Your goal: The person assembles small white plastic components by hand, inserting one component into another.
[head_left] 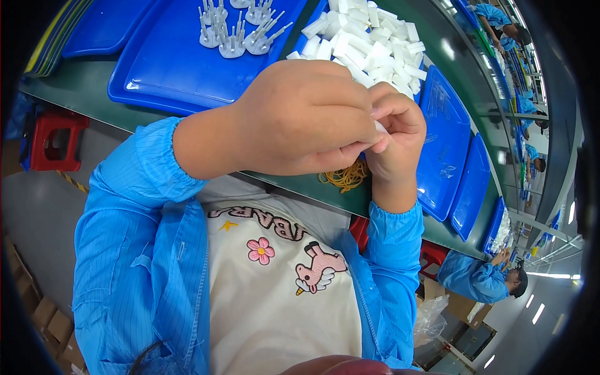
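My left hand (306, 119) is closed, its back toward me and its fingertips pinched against those of my right hand. The right hand (403, 128) is also closed, with thumb and forefinger bent together. A small white piece (380, 127) shows between the fingertips of both hands; most of it is hidden. Just beyond the hands lies a heap of white blocks (356, 47). Below them, by the near table edge, sits a bundle of yellow rubber bands (345, 177), partly covered by my hands.
A blue tray (156, 84) on the left bears several grey pronged parts (232, 42). Blue trays (445, 144) line the green table (81, 94) on the right. A red stool (59, 140) stands at left. Co-workers in blue, one (478, 278) at lower right, sit farther along.
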Available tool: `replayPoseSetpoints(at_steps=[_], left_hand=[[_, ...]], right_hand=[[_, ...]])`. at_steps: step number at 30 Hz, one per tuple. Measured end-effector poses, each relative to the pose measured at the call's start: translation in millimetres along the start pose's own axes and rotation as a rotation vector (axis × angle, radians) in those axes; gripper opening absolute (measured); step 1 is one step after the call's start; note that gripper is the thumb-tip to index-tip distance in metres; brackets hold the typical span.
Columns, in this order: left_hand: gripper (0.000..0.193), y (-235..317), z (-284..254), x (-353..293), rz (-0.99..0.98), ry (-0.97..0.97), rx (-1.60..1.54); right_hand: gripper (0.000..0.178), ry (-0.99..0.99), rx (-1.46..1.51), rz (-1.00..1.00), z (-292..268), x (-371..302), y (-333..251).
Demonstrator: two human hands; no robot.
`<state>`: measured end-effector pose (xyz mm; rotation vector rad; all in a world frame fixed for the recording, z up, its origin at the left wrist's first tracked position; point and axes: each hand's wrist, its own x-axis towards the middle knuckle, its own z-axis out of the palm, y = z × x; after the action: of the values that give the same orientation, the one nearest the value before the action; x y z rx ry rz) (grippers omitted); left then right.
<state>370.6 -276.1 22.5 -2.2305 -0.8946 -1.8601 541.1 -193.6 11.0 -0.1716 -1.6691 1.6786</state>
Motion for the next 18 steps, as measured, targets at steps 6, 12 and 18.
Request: replayPoseSetpoints(at_steps=[6,12,18], left_hand=[[0.021,-0.1,-0.8,-1.1,0.005,0.003,0.071],[0.023,0.6,-0.8,-1.8,-0.004,0.020,0.106],[0.023,-0.1,-1.3,0.4,0.020,0.015,0.053]], right_hand=[[0.041,0.000,-0.013,-0.016,0.3,0.5,1.3],[0.037,0.016,-0.093,-0.083,1.5,1.5,2.3],[0.043,0.184,0.114,-0.060,-2.7,3.4,-1.6]])
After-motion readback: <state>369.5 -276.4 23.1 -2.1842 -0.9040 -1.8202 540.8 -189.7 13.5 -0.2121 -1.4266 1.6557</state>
